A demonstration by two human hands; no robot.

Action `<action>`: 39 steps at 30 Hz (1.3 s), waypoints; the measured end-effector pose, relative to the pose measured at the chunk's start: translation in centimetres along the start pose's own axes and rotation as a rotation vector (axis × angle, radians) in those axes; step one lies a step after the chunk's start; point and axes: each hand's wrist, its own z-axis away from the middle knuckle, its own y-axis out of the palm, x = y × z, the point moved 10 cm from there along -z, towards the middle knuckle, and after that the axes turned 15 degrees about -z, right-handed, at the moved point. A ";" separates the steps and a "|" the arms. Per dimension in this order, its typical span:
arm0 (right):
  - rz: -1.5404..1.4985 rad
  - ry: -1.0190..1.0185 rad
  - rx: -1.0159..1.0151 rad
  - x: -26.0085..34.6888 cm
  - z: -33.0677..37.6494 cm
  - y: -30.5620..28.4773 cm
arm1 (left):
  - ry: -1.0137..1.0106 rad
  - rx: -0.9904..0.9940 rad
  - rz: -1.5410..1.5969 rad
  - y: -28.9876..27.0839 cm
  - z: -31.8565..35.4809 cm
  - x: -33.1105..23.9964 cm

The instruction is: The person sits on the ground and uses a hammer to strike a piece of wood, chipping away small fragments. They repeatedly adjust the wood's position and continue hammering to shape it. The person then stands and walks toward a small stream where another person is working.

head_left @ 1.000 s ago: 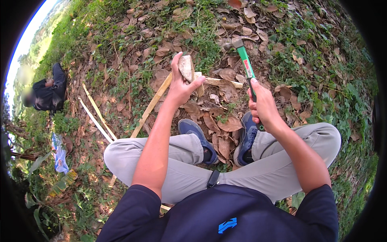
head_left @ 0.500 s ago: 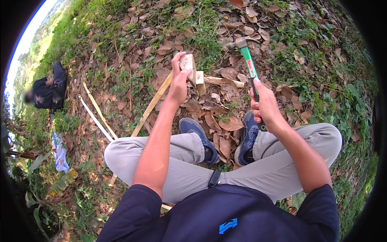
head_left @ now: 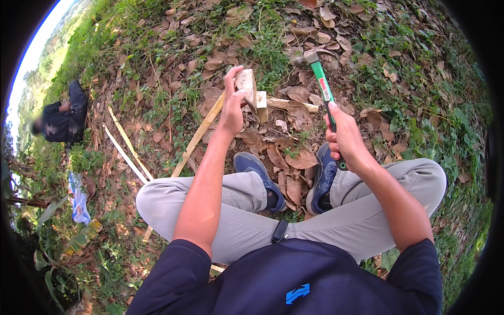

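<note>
Ahead of my left shoe, my left hand (head_left: 231, 113) has its thumb and fingers round a pale wooden block (head_left: 244, 83); some fingers are hidden behind it. Right beside that block stands a smaller squared piece of wood (head_left: 262, 101), and I cannot tell whether the two are joined. A long wooden strip (head_left: 198, 136) slants from my left hand down toward my left knee. My right hand (head_left: 346, 137) is closed on the black grip of a claw hammer (head_left: 323, 84). The green shaft points up and away, with the head apart from the wood.
Dry leaves and low green plants cover the ground. Another wooden piece (head_left: 294, 105) lies behind the blocks. Two thin strips (head_left: 126, 135) lie to the left. Farther left sit a person in dark clothes (head_left: 65, 115) and a blue-and-white plastic sheet (head_left: 78, 199). My shoes (head_left: 257, 176) flank the leaves.
The hammer's head has shifted slightly to the left. The block in my left hand has turned a little, and both arms are almost where they were.
</note>
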 end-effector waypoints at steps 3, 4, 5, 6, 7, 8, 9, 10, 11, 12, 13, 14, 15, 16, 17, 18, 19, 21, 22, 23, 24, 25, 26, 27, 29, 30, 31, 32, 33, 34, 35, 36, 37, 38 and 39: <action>0.001 0.004 -0.003 -0.2 -0.1 0.0 | 0.080 0.000 -0.100 -0.2 -0.3 0.2; 0.002 0.007 -0.005 -0.2 -0.1 0.0 | 0.080 0.001 -0.104 -0.2 -0.3 0.2; 0.003 0.009 -0.006 -0.2 -0.1 0.0 | 0.080 0.003 -0.109 -0.2 -0.2 0.3; 0.004 0.012 -0.007 -0.3 -0.1 0.0 | 0.080 0.004 -0.113 -0.1 -0.1 0.1; 0.005 0.013 -0.004 -0.3 -0.1 0.0 | 0.068 0.011 -0.101 0.0 -0.1 0.1; 0.007 0.014 -0.002 -0.3 -0.1 0.0 | 0.056 0.017 -0.088 0.1 -0.1 0.1; 0.009 0.015 0.001 -0.3 -0.1 0.0 | 0.044 0.024 -0.075 0.2 -0.1 0.2; 0.012 0.016 0.001 -0.3 -0.1 0.0 | 0.047 0.027 -0.081 0.2 0.0 0.0; 0.014 0.016 0.000 -0.4 -0.1 0.0 | 0.050 0.030 -0.087 0.3 0.0 -0.1; 0.017 0.017 -0.001 -0.4 -0.1 0.0 | 0.053 0.034 -0.093 0.4 0.0 -0.3; 0.020 0.017 -0.002 -0.3 -0.1 0.0 | 0.060 0.038 -0.110 0.5 0.0 -0.5; 0.024 0.016 -0.003 -0.3 0.0 0.0 | 0.066 0.043 -0.127 0.6 0.1 -0.8; 0.027 0.015 -0.004 -0.3 0.0 0.0 | 0.073 0.047 -0.144 0.6 0.2 -1.0; 0.030 0.017 -0.001 -0.4 0.0 0.0 | 0.085 0.037 -0.165 0.5 0.2 -1.0; 0.032 0.020 0.001 -0.4 -0.1 0.0 | 0.097 0.027 -0.187 0.5 0.1 -0.9; 0.034 0.021 0.003 -0.5 -0.1 -0.1 | 0.111 0.018 -0.207 0.5 0.0 -1.1; 0.037 0.024 0.000 -0.5 -0.1 -0.1 | 0.096 0.011 -0.180 0.4 0.0 -1.1; 0.042 0.029 -0.003 -0.6 -0.1 0.0 | 0.066 -0.004 -0.127 0.3 -0.1 -1.0; 0.049 0.031 -0.001 -0.6 -0.1 0.0 | 0.061 -0.013 -0.120 0.1 -0.1 -0.8; 0.055 0.033 0.001 -0.7 -0.2 0.0 | 0.056 -0.022 -0.112 -0.1 -0.2 -0.6; 0.061 0.035 0.003 -0.7 -0.2 0.1 | 0.051 -0.030 -0.104 -0.3 -0.3 -0.4; 0.071 0.040 -0.002 -0.8 -0.2 0.0 | 0.037 -0.034 -0.095 -0.4 -0.4 -0.2; 0.081 0.046 -0.007 -0.9 -0.2 0.0 | 0.024 -0.037 -0.085 -0.5 -0.4 0.1; 0.090 0.052 -0.011 -1.0 -0.2 0.0 | 0.010 -0.040 -0.076 -0.5 -0.5 0.4; 0.149 0.025 -0.002 -1.1 -0.4 0.0 | 0.027 -0.065 -0.102 -0.8 -0.5 0.5; 0.179 0.011 0.002 -1.2 -0.5 0.0 | 0.036 -0.078 -0.115 -0.9 -0.5 0.5; 0.225 -0.018 0.001 -1.0 -0.6 -0.1 | 0.053 -0.087 -0.129 -1.0 -0.5 0.5; 0.271 -0.047 0.001 -0.8 -0.7 -0.1 | 0.070 -0.096 -0.142 -1.1 -0.5 0.4; 0.316 -0.076 0.001 -0.6 -0.8 -0.1 | 0.088 -0.106 -0.156 -1.2 -0.5 0.4; 0.391 -0.146 0.010 -0.3 -1.0 0.0 | 0.088 -0.110 -0.162 -1.3 -0.6 0.6; 0.466 -0.217 0.019 -0.1 -1.2 0.1 | 0.089 -0.115 -0.168 -1.4 -0.7 0.7; 0.542 -0.286 0.028 0.4 -1.1 0.4 | 0.089 -0.120 -0.173 -1.3 -0.8 0.6; 0.561 -0.300 0.035 0.4 -1.1 0.6 | 0.079 -0.116 -0.182 -1.2 -0.8 0.6; 0.582 -0.315 0.042 0.4 -0.9 0.8 | 0.069 -0.111 -0.191 -1.1 -0.7 0.5; 0.603 -0.329 0.050 0.5 -0.7 1.1 | 0.059 -0.108 -0.200 -1.1 -0.6 0.3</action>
